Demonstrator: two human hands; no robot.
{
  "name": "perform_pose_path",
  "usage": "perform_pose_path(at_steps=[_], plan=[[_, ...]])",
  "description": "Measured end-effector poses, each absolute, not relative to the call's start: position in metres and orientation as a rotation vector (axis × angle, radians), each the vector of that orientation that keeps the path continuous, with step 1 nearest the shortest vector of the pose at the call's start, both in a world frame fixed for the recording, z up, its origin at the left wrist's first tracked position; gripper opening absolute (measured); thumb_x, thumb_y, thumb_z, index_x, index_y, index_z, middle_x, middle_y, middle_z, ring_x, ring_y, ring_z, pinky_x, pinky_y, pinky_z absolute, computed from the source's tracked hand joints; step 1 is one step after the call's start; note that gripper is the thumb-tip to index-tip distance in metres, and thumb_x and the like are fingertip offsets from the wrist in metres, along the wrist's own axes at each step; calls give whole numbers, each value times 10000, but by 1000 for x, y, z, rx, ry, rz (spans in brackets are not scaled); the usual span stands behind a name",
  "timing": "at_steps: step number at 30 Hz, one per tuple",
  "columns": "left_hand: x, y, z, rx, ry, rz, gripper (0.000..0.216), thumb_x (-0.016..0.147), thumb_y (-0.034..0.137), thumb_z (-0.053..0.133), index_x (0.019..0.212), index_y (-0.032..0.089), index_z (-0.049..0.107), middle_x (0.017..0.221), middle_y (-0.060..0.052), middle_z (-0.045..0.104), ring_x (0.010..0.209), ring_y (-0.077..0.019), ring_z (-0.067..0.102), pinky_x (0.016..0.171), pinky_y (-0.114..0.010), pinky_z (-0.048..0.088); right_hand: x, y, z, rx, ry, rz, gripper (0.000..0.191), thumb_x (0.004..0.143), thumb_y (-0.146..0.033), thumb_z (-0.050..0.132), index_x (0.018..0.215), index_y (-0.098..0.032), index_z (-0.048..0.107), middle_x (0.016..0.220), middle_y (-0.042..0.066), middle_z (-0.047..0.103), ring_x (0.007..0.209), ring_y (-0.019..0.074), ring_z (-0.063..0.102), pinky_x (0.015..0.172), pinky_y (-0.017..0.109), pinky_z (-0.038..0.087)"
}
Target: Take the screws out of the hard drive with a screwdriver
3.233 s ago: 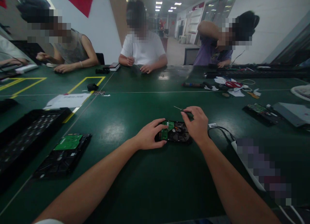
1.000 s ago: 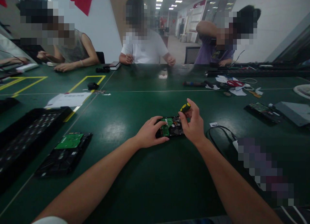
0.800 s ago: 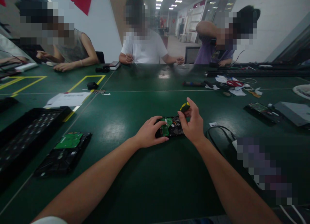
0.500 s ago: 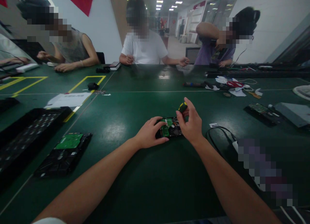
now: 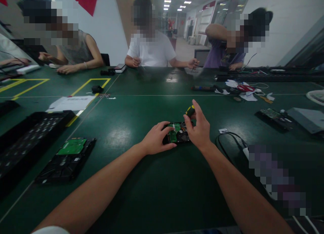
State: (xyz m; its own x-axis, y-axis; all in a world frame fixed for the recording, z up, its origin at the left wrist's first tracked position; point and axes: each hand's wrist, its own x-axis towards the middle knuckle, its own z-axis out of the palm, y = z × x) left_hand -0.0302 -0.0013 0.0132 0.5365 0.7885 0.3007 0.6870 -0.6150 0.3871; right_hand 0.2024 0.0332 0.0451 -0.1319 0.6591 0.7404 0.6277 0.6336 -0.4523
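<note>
A hard drive [image 5: 181, 136] with a green circuit board lies flat on the green table in front of me. My left hand [image 5: 158, 138] clasps its left end, with the thumb along the near edge and a finger resting on the board. In my right hand [image 5: 198, 129], a screwdriver [image 5: 190, 110] with a yellow and dark handle is pinched between thumb and fingers above the drive's right part. Its shaft and tip are hidden behind the hand. Another hard drive [image 5: 67, 159], with its green board facing up, rests to the left of my left forearm.
A black tray [image 5: 30, 139] stands at the far left, near a paper sheet [image 5: 72, 103]. On the right are a cable [image 5: 227, 133], a drive [image 5: 274, 117] and a grey box [image 5: 307, 119]. Scraps [image 5: 246, 89] lie farther back. Several people sit across the table.
My right hand and the screwdriver have shifted very slightly left and up. My left hand stays on the hard drive, which has not moved.
</note>
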Motion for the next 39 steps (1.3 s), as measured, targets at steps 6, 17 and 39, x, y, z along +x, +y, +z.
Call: perform_pose_path(at_steps=[6,17,39], plan=[[-30,0,11,2553,1249,663,746,876,694,660,1441,218,553,1539,-200,467,1408,-392,497,1137,-591,467,202,35,45,-1046,-1820,38,649,1040,-409,557,1640,-328,324,1482,128,599,1031,288,716,977,551,593],[-31,-1,12,2547,1237,650,812,836,657,715,1481,205,516,1567,-214,432,1426,-411,475,1161,-594,436,206,28,41,-1045,-1788,102,702,1041,-352,546,1665,-336,224,1512,110,588,1044,253,743,998,487,610],[13,-43,39,2477,2059,297,919,813,868,529,1304,93,590,1086,-232,644,1044,-417,607,911,-554,493,215,29,39,-1074,-1598,5,693,1025,-408,588,1629,-321,261,1423,140,604,949,248,716,883,488,636]])
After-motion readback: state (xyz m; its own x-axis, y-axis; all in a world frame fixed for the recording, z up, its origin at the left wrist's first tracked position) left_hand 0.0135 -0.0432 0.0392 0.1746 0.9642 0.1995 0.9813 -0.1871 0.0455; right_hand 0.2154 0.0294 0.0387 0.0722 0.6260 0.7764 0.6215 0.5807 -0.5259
